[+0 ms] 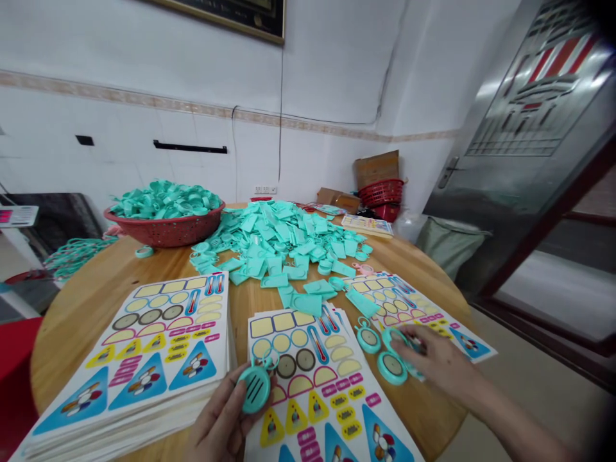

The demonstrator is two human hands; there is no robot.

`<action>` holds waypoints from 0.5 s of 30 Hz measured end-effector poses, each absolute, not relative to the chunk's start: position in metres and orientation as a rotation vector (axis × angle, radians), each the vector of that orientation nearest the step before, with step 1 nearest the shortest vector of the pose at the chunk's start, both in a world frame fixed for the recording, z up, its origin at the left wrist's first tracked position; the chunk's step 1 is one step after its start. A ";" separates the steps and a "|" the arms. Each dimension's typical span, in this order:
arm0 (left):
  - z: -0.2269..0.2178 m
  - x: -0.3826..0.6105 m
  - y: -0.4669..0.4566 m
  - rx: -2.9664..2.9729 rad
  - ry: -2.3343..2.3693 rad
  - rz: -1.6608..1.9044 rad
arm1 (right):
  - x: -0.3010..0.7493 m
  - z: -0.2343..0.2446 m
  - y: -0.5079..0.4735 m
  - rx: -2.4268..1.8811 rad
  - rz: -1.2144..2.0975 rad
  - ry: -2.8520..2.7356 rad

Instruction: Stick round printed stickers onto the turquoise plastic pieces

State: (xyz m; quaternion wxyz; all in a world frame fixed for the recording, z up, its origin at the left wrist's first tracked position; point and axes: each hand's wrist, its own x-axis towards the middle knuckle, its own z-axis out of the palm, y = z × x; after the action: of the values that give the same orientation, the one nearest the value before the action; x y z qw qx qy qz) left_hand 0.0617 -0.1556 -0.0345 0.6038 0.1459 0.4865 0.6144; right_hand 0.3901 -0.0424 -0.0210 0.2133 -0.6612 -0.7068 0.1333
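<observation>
Nearest, the left hand (224,410) grasps a slotted round teal piece (255,390) by its edge, just above the middle sticker stack (332,391). A thicker left stack (149,353) of the same printed sheets lies beside it, near the round wooden counter's (428,417) left edge. To the right, the right hand (440,359) touches a teal disc (395,337); whether it grips it I cannot tell. Two more teal discs with dark faces lie just beside it, and further right sheets (423,314) spread toward the edge. Beyond them, a broad heap of flat teal parts (289,231) covers the counter's middle, with a red basket (163,232) piled with teal rings at its left. At the far right stand cardboard boxes (376,168) and a smaller red basket (382,192); a green sack (450,247) sits before a metal door (481,179). Farthest, the white wall (327,83) carries a patterned tile band, a socket strip (265,190) and a framed panel (250,19).
</observation>
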 end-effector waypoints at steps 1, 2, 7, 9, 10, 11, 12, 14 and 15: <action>-0.036 0.062 -0.155 0.334 1.118 1.432 | 0.390 -0.025 -0.051 -1.821 0.361 -1.993; -0.038 0.061 -0.155 0.325 1.098 1.442 | 0.388 -0.030 -0.058 -1.799 0.339 -2.036; -0.048 0.059 -0.155 0.293 1.054 1.450 | 0.373 -0.046 -0.073 -1.781 0.206 -2.233; -0.052 0.060 -0.155 0.279 1.040 1.454 | 0.368 -0.048 -0.072 -1.793 0.204 -2.272; -0.053 0.060 -0.155 0.261 1.021 1.456 | 0.366 -0.049 -0.071 -1.793 0.213 -2.279; -0.054 0.061 -0.154 0.237 0.998 1.454 | 0.366 -0.050 -0.070 -1.790 0.226 -2.280; -0.054 0.062 -0.154 0.212 0.977 1.453 | 0.366 -0.050 -0.069 -1.789 0.242 -2.279; -0.051 0.063 -0.153 0.185 0.944 1.450 | 0.370 -0.049 -0.065 -1.778 0.253 -2.256; -0.049 0.064 -0.152 0.190 0.936 1.451 | 0.372 -0.047 -0.062 -1.764 0.243 -2.227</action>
State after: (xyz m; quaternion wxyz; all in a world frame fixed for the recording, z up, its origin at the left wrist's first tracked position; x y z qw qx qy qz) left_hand 0.0638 -0.1524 -0.0493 0.6460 0.0834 0.4112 0.6377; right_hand 0.3722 -0.0625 -0.0468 0.1445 -0.6120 -0.7730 0.0844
